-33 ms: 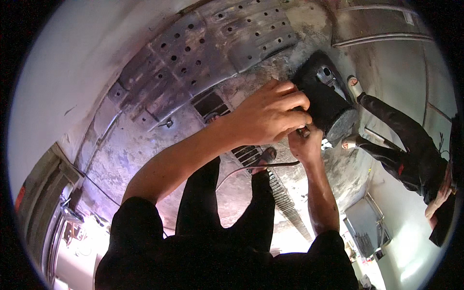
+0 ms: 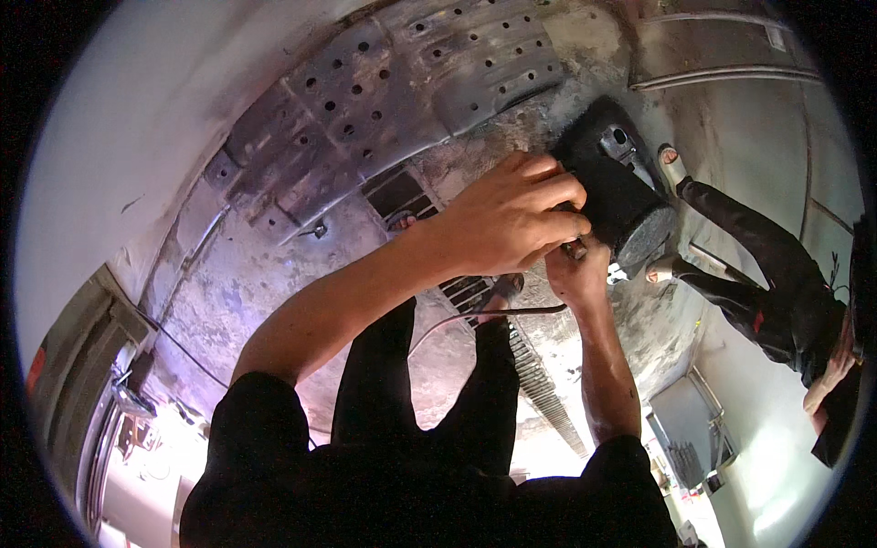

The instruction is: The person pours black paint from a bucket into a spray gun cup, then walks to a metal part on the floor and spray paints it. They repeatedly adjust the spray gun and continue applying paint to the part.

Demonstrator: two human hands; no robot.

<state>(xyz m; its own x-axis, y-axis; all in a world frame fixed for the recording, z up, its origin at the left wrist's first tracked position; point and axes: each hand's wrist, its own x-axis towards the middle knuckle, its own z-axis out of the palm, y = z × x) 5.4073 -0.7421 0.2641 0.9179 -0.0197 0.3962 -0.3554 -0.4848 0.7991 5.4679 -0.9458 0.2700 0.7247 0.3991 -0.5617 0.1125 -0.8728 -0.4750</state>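
My left hand (image 2: 516,215) reaches across from the left, fingers bent and closed, fingertips meeting at my right hand. My right hand (image 2: 578,272) is a closed fist right below them. Between the two hands shows a small dark rounded end (image 2: 575,248) of something; the rest is hidden in my grip. A thin brown hose (image 2: 493,313) runs over my leg up to my right wrist, where it passes out of sight. Just beyond my fingers lies a large black, rough-surfaced piece (image 2: 598,187) with a rounded end and a grey metal bracket (image 2: 618,139) on top.
A big dark metal panel with several holes (image 2: 365,100) lies on the stained floor at the far left. A floor grate (image 2: 548,384) runs between my feet. At right, another person (image 2: 758,265) in dark clothes stands by the wall. Pipes (image 2: 722,75) line the wall.
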